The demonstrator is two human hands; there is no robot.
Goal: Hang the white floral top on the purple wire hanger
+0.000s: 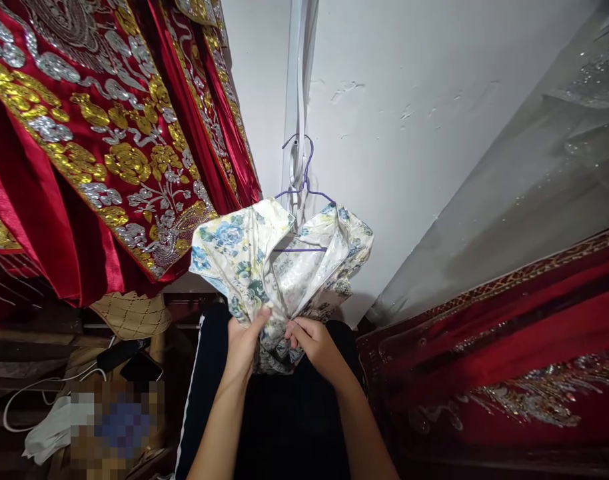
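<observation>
A cream short-sleeved garment with blue and green flowers, a floral dress or top (234, 250), hangs on a thin purple hanger (307, 180). Its front is open at the neck, so the pale inside shows. My left hand (248, 340) grips the garment's front on the left side, thumb on top. Close beside it, my right hand (309, 340) pinches the other front edge between thumb and fingers. The lower part of the garment is bunched over my dark-clothed lap.
Red drapery with gold and silver sequins (129, 160) hangs at the left. A white wall (384, 113) with a vertical cable stands ahead. On the right are sheer fabric (524, 193) and red embroidered cloth (509, 360). A phone (142, 368) and white cable lie at lower left.
</observation>
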